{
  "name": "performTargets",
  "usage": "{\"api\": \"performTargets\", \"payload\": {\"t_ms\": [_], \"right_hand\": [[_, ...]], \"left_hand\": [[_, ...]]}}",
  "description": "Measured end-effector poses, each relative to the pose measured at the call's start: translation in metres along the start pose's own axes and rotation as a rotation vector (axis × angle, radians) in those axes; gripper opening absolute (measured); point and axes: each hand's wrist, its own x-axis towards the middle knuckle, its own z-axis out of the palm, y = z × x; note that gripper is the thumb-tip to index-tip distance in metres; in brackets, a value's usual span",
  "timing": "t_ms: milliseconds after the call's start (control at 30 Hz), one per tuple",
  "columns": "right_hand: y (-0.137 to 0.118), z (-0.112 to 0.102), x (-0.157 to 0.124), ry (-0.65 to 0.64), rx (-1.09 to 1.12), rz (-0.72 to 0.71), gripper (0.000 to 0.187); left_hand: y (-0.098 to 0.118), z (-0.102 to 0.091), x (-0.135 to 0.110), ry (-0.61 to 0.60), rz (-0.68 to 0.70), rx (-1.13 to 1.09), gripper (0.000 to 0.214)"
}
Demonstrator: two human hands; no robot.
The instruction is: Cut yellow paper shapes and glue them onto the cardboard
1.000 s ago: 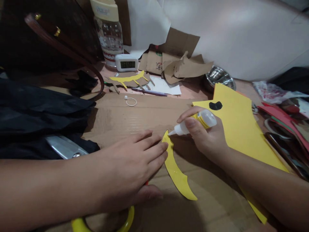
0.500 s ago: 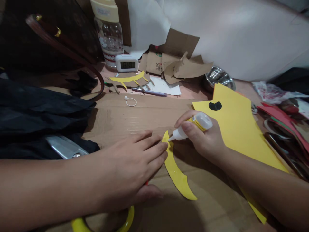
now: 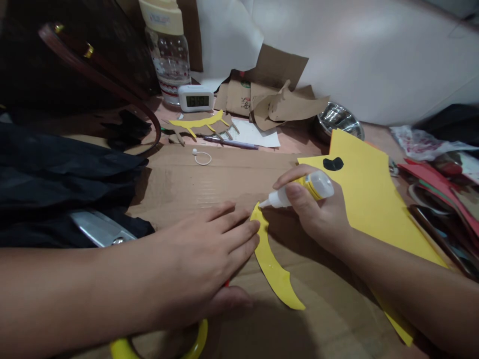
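The curved strip of yellow paper [image 3: 267, 259] lies flat on the brown cardboard sheet [image 3: 175, 174], narrow and pointed at both ends, with a small notch on its right edge. A few tiny shiny spots are visible on its lower half. The whitish plastic squeeze bottle with yellow label [image 3: 319, 184] is held tilted, its thin nozzle pointing at the strip's far tip; whether they touch, I cannot tell.

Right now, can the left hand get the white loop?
Probably yes: the white loop lies on the cardboard beyond the left hand, with nothing seen between. That hand would just have to leave the yellow strip it touches.
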Motion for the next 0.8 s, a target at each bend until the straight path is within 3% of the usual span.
{"api": "performTargets", "payload": {"t_ms": [167,333,633,800], "right_hand": [[0.001,0.001,0.0,-0.05,0.022,0.02,0.032],[0.001,0.001,0.0,-0.003,0.015,0.048,0.035],[0.024,-0.002,0.01,0.191,0.473,0.332,0.041],[0.025,-0.002,0.014,0.171,0.545,0.323,0.044]], "left_hand": [[-0.001,-0.001,0.001,-0.004,-0.004,0.001,0.063],[0.001,-0.001,0.001,0.029,-0.006,0.025,0.064],[0.003,-0.007,-0.001,0.135,0.034,0.028,0.039],[-0.013,-0.012,0.005,0.105,-0.001,0.011,0.03]]}}
